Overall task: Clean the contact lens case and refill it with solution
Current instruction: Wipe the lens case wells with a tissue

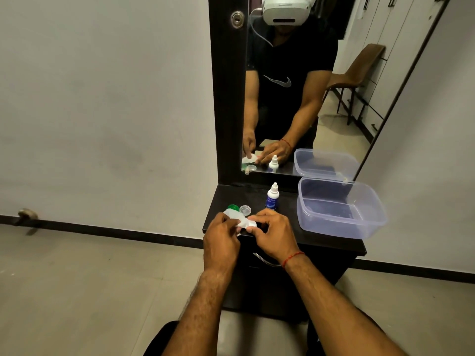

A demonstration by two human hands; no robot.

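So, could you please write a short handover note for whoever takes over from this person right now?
Left hand: grips a white tissue above the dresser top's front edge.
Right hand: pinches the tissue's other end. Whether the case body is inside cannot be seen.
Things: green cap and clear cap lie loose just behind the hands. The solution bottle stands upright and capped to their right, with the clear plastic tub further right.
Done: caps off; wiping seems under way.
Left: finish wiping, refill with solution, screw the caps on.
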